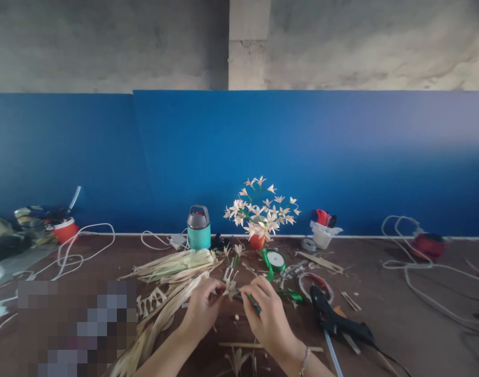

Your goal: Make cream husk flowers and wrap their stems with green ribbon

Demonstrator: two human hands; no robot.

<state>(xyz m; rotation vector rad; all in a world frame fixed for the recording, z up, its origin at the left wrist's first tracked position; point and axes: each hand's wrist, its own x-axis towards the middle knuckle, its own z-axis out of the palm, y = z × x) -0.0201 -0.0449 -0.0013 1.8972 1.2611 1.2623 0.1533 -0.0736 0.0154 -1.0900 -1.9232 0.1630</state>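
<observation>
Pinching a flower (230, 289) in the nearly closed left grip (203, 309), clasping a dark tool (256, 304) in the curled right grip (269, 310). Showing pale, pointed, splayed petals in front of the orange pot (257, 241). Flanked by husks (176, 267) left of the pot, a glue gun (337, 320) right.

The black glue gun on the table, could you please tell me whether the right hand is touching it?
Apart: the head view shows brown tabletop between the right hand and the black glue gun.
</observation>
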